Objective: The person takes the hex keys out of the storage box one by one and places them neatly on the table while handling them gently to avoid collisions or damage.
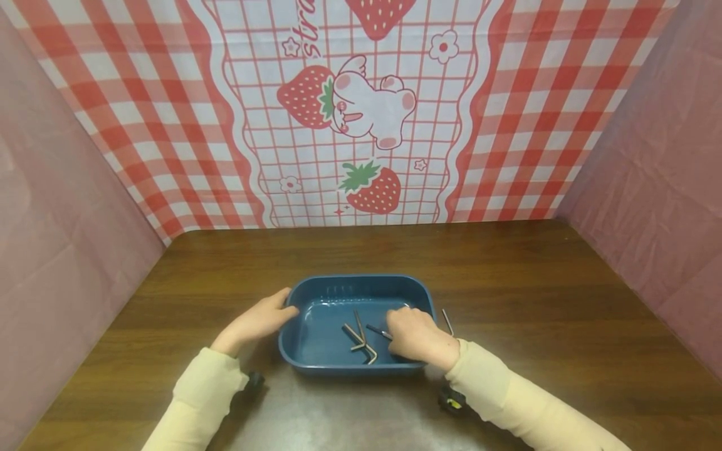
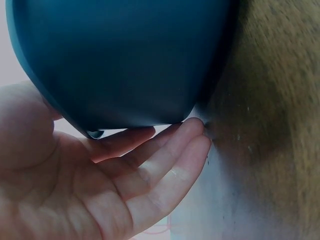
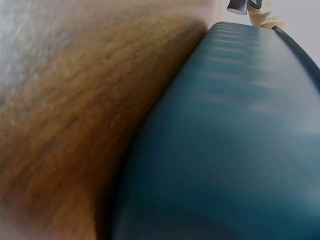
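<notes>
Right grip: the right hand [image 1: 416, 332] is inside the tray at 3 o'clock, clock centred on the tray with 12 away from the person. Fingers are curled downward; fingertips are hidden, so I cannot tell how wide the gap is or whether anything is held.
Dark hex key [image 1: 377, 330]: inside the tray, at 9 o'clock from the right hand, one end running up to the fingers.
Left grip: the left hand [image 1: 261, 322] pinches the tray wall at 9 o'clock, thumb over the rim, fingers against the outside; the gap is about the wall's thickness.
Tray [image 1: 318, 338]: blue, upright, resting on the worktop [image 1: 220, 269]; judged stiff and light, smooth enough to slide, best steadied by the rim.
Loose hex keys [image 1: 353, 332]: several lie crossed inside the tray, just toward 6 o'clock from centre; exact count uncertain.
Handling: keys judged light, rigid, slick and not fragile; a pinch midway along the long arm should suit. Crossed pieces may drag one another.
Outside hex key [image 1: 447, 321]: on the worktop at 3 o'clock, just beyond the rim, apart from the rest.
Backdrop: strawberry-print cloth [image 1: 372, 94] at 12 o'clock.
</notes>
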Available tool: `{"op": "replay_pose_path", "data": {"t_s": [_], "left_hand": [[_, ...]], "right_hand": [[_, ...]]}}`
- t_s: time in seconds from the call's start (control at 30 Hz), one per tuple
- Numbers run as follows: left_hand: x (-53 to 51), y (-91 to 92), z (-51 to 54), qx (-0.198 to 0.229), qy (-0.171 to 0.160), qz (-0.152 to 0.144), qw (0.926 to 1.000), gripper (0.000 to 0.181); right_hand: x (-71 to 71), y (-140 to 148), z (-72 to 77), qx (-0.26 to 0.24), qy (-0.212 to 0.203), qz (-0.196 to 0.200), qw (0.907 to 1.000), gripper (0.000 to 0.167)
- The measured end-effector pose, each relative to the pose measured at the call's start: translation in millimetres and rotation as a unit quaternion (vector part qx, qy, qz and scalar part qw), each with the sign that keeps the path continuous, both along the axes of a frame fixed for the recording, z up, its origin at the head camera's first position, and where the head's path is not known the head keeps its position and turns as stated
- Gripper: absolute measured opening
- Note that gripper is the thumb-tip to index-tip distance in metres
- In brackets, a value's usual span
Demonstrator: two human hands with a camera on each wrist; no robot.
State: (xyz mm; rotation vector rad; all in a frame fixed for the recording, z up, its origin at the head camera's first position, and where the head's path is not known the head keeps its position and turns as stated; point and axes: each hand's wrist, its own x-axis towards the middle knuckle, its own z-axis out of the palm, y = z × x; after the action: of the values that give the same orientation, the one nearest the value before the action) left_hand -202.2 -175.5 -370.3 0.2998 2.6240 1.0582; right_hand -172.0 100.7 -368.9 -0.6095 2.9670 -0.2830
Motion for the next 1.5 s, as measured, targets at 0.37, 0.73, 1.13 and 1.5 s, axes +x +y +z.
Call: {"op": "replay_pose_path", "data": {"t_s": [0.37,0.73,1.13,1.5], "left_hand": [[-0.5,-0.3,-1.9,0.006,-0.002,0.002,1.0000,0.052],[-0.8,-0.9,-3.6,0.003,0.004,-0.003,1.0000,0.056],[-0.3,-0.5,-2.9,0.003,0.015,-0.005,0.9999,0.050],[-0.3,-0.2,-3.9,0.022,0.005,0.001,0.9997,0.049]], "right_hand": [[-0.3,1,1.1,0.006,0.005,0.006,1.0000,0.014],[-3.9,4,13.2,-0.020,-0.002,0.001,0.9998,0.017],[-11.2,9,24.4,-0.062,-0.017,-0.019,0.9977,0.012],[-12.0,20,30.2,-0.097,-0.005,-0.009,0.9952,0.012]]}}
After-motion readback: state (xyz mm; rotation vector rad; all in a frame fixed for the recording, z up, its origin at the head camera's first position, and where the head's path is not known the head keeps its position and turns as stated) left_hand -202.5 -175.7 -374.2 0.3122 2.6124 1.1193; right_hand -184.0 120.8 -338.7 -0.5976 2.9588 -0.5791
